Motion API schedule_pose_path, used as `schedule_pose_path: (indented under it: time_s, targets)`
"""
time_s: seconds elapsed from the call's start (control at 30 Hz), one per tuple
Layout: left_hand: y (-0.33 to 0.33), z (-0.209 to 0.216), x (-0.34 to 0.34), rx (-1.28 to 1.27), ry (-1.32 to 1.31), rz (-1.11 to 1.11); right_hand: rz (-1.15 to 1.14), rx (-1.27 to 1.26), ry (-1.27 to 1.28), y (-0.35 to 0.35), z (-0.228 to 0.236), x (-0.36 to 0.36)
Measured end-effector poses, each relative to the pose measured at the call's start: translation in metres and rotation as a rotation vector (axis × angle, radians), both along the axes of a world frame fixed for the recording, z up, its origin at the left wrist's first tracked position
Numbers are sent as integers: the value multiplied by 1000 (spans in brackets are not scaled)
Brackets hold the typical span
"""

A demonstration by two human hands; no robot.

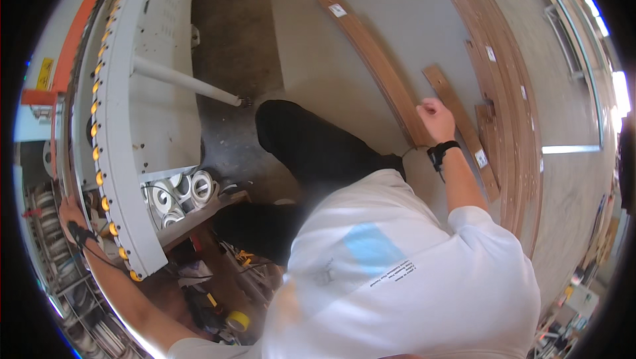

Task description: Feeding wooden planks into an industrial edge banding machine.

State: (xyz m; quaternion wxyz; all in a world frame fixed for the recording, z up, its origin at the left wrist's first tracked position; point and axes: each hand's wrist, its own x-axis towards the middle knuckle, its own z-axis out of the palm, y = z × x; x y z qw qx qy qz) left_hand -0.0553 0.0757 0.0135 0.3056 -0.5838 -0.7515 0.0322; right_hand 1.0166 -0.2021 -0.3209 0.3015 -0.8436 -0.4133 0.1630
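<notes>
Head view: right hand (437, 120), over or against the near end of a long brown board (379, 61), contact uncertain; grip curled into a loose fist, nothing visible inside. Left hand (70, 213), at the outer side of a pale machine frame (122, 160) with yellow rollers (99, 178); cannot tell how far open the grip or what, if anything, in hold. Long brown board: flat on a grey surface (301, 34), white label (338, 10) at far end. Short brown board (456, 117): to its right, labelled at near end. Grouped brown boards (507, 107): farther right, lengthwise. Done, by judgement: boards laid out, several labelled. Remaining: long and short boards apart from the group, neither visibly lifted; full extent not tellable. Near left: white rings (202, 188), yellow tape roll (237, 321).
</notes>
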Motion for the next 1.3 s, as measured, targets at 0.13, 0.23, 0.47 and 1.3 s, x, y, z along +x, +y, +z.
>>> schedule_pose_path:
  time_s: [0.13,0.23,0.47,1.3]
  targets:
    - [26,-1,19,-97,-75,23,-201,-235,-400,-82,-3,66]
    - [-5,-7,9,-187,-43,78,-326,-577,-453,-123,-3,99]
    - [-30,6,140,-65,-129,-205,-409,-574,-356,-191,-36,122]
    - [-180,0,524,-58,-68,-1201,865,735,-156,101,207,-235]
